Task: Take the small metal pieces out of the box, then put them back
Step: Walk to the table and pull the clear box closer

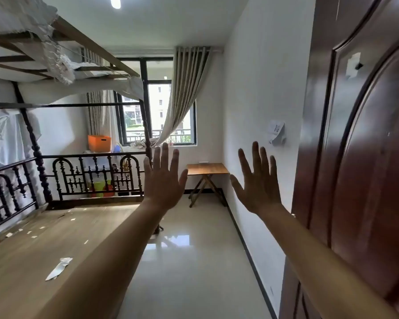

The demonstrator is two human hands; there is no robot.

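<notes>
Both of my arms are stretched out in front of me at chest height. My left hand (165, 178) is raised with its back toward me, fingers spread, holding nothing. My right hand (259, 180) is held up the same way, fingers apart and empty, close to the white wall. No box with small metal pieces shows anywhere in the view. A small wooden folding table (207, 169) stands against the far wall under the window, between my two hands, and its top is bare.
A four-poster bed with a bare wooden platform (55, 238) and dark railing (95, 173) fills the left. An orange bin (99, 142) sits beyond it near the window (157, 111). A dark brown door (366, 157) stands at the right. Glossy tiled floor (194, 261) runs down the middle.
</notes>
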